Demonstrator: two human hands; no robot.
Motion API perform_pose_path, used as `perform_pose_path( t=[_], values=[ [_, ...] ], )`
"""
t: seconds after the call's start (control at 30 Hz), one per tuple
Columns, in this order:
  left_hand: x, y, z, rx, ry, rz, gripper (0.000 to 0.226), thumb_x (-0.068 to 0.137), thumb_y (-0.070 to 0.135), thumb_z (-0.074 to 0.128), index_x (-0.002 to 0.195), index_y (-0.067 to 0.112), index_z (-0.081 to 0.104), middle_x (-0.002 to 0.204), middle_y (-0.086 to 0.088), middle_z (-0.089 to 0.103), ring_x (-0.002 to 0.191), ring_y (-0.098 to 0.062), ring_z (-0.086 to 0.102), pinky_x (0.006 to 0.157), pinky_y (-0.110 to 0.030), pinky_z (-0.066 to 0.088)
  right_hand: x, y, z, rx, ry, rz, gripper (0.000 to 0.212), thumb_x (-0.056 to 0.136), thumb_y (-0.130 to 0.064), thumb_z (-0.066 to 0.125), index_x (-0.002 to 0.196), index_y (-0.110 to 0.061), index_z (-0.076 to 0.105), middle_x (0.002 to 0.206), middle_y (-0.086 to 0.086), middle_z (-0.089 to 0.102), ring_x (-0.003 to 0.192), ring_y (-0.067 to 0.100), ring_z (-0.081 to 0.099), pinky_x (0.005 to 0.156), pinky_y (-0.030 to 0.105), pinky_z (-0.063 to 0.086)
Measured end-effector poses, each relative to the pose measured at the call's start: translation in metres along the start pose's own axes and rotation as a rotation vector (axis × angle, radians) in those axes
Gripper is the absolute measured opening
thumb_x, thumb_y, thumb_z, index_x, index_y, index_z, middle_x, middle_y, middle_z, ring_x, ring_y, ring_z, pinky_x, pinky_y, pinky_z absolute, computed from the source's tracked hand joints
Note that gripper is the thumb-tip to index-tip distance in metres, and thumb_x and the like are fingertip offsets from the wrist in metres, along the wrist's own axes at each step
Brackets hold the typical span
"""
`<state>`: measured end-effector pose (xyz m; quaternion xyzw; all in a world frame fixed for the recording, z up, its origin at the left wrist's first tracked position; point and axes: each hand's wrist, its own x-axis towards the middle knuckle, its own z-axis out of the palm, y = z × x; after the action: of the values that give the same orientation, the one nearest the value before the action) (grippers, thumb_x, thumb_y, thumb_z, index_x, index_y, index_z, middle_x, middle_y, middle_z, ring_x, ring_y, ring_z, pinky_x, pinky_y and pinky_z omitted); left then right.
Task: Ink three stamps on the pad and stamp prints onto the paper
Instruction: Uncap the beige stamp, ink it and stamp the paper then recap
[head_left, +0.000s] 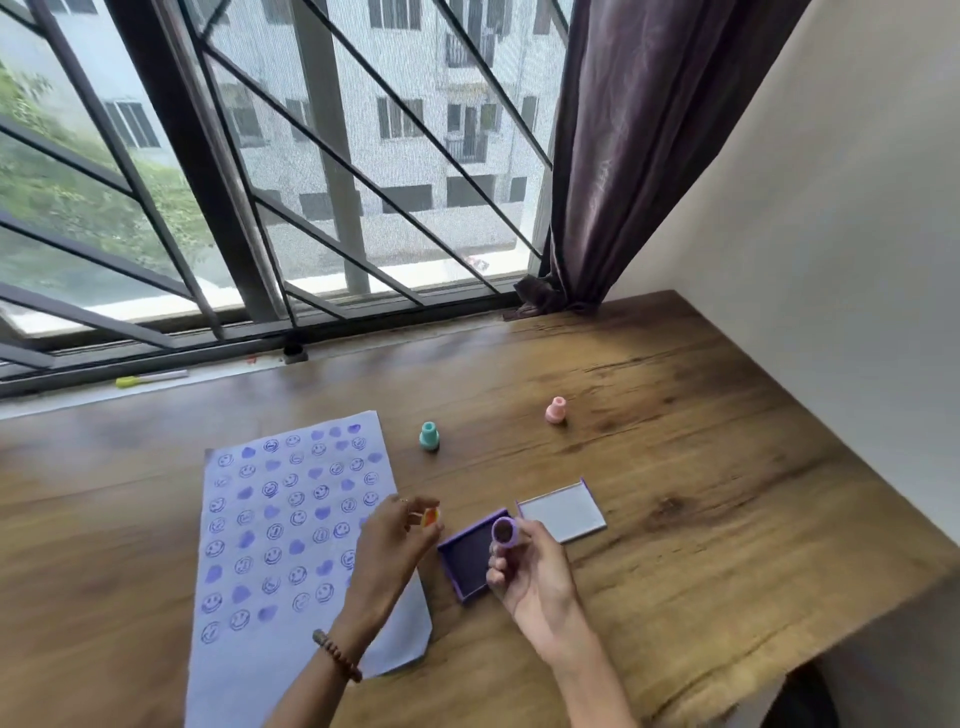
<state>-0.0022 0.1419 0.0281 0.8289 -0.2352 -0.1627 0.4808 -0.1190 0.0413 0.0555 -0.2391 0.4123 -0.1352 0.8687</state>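
Note:
A sheet of paper (291, 525) covered with purple smiley and heart prints lies on the left of the wooden table. My left hand (392, 540) hovers over its right edge, fingers pinching a small orange stamp (430, 517). My right hand (530, 566) holds a purple stamp (504, 531) with its inked round face turned up, just above the open purple ink pad (467, 564). The pad's lid (563, 512) lies beside it to the right. A teal stamp (429, 435) and a pink stamp (556, 410) stand upright farther back.
The wooden table (675, 467) runs to a window sill with metal bars at the back. A wall and a dark curtain (597, 182) close the right side. A yellow-green pen (150, 378) lies on the sill at the left.

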Motion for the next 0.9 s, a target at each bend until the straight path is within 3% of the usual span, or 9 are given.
perform_pose_path(
  t=[0.1, 0.2, 0.33, 0.43, 0.5, 0.67, 0.9],
  values=[
    [-0.003, -0.009, 0.003, 0.131, -0.052, 0.09, 0.018, 0.084, 0.012, 0.063, 0.101, 0.014, 0.068, 0.094, -0.004, 0.063, 0.083, -0.014, 0.061, 0.071, -0.02, 0.044, -0.003, 0.001, -0.004, -0.062, 0.041, -0.048, 0.014, 0.088, -0.01, 0.045, 0.077, -0.008, 0.052, 0.063, 0.007, 0.046, 0.052, 0.014, 0.039, 0.035, 0.017, 0.038],
    [-0.005, -0.01, 0.007, 0.142, -0.073, 0.121, 0.028, 0.089, 0.02, 0.057, 0.117, 0.017, 0.06, 0.11, -0.001, 0.058, 0.102, -0.018, 0.058, 0.084, -0.027, 0.044, -0.002, -0.001, -0.011, -0.317, 0.086, -0.224, 0.019, 0.088, -0.004, 0.045, 0.074, -0.011, 0.056, 0.062, 0.005, 0.053, 0.052, 0.014, 0.046, 0.038, 0.016, 0.041],
    [-0.01, -0.016, 0.009, 0.261, -0.145, 0.141, 0.054, 0.078, 0.037, 0.068, 0.127, 0.021, 0.05, 0.144, -0.008, 0.037, 0.138, -0.024, 0.026, 0.112, -0.033, 0.023, -0.003, -0.013, -0.015, -0.793, 0.188, -0.407, 0.015, 0.078, -0.012, 0.061, 0.064, -0.017, 0.059, 0.062, -0.001, 0.063, 0.056, 0.013, 0.058, 0.054, 0.024, 0.053],
    [-0.021, -0.024, 0.009, 0.417, -0.182, 0.216, 0.082, 0.06, 0.069, 0.061, 0.129, 0.026, 0.047, 0.152, -0.003, 0.024, 0.144, -0.024, 0.002, 0.118, -0.038, 0.007, 0.0, -0.016, -0.016, -1.036, 0.219, -0.436, 0.008, 0.071, -0.02, 0.066, 0.065, -0.019, 0.062, 0.07, 0.002, 0.07, 0.065, 0.017, 0.067, 0.069, 0.033, 0.052],
    [-0.026, -0.029, 0.011, 0.45, -0.186, 0.247, 0.082, 0.061, 0.068, 0.063, 0.13, 0.028, 0.045, 0.154, -0.003, 0.017, 0.144, -0.022, -0.006, 0.118, -0.039, 0.001, 0.002, -0.014, -0.016, -1.165, 0.223, -0.454, 0.007, 0.073, -0.021, 0.062, 0.066, -0.021, 0.063, 0.08, 0.005, 0.072, 0.075, 0.02, 0.068, 0.074, 0.032, 0.051],
    [-0.027, -0.034, 0.013, 0.446, -0.139, 0.279, 0.072, 0.068, 0.054, 0.071, 0.13, 0.026, 0.046, 0.155, -0.003, 0.017, 0.143, -0.02, -0.009, 0.117, -0.037, -0.003, 0.005, -0.012, -0.014, -1.113, 0.186, -0.484, 0.011, 0.076, -0.009, 0.057, 0.074, -0.017, 0.065, 0.073, 0.004, 0.068, 0.064, 0.02, 0.07, 0.076, 0.04, 0.057],
    [-0.028, -0.035, 0.015, 0.479, -0.114, 0.303, 0.072, 0.068, 0.055, 0.07, 0.129, 0.024, 0.047, 0.154, -0.004, 0.021, 0.142, -0.019, -0.009, 0.117, -0.036, -0.004, 0.006, -0.011, -0.018, -1.212, 0.208, -0.527, 0.006, 0.074, -0.02, 0.068, 0.079, -0.022, 0.068, 0.088, 0.01, 0.067, 0.082, 0.026, 0.065, 0.077, 0.034, 0.051]
  ],
)
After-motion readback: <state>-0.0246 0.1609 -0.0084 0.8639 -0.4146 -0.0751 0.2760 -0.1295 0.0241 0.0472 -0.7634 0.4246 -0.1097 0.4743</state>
